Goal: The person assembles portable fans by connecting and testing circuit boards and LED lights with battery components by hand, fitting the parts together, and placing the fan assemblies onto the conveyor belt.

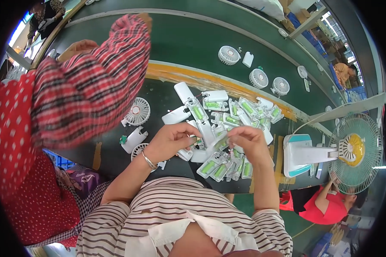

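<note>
Dark tabletop [112, 150]; green belt [188, 45] beyond, desk fan [297, 155] at right. White casings [207, 133], several holding green cells [197, 112], heap mid-tabletop. I see left hand [192, 136] and right hand [232, 138] apart over them; grip on either, cannot tell.

Dark workbench [112, 159], white casings [243, 116] (heaped together), round fan heads [137, 112]

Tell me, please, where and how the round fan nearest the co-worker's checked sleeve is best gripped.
I'd take the fan by its outer rim, coming from the right with the left hand. Its right edge is exposed, while the checked sleeve crowds its left. Its slotted face points up, so the round rim seems a surer hold.
</note>
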